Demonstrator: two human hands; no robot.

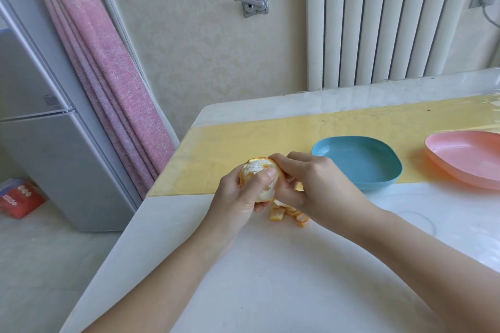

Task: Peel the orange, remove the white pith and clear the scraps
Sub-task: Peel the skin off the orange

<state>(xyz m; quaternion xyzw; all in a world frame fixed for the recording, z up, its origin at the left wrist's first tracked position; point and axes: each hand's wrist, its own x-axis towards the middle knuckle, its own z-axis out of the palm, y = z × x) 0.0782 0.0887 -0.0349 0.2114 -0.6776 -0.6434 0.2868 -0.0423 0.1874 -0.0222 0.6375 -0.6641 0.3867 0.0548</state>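
Note:
A partly peeled orange, mostly white with pith and with strips of orange skin still on it, is held above the table near its left edge. My left hand grips it from below, thumb pressed on its front. My right hand is curled against its right side, fingertips pinching at the peel on top. Several loose peel scraps lie on the white table right under my hands.
A blue dish sits just right of my hands on the yellow mat, and a pink dish lies farther right. The table's left edge drops to the floor beside a fridge and a pink curtain.

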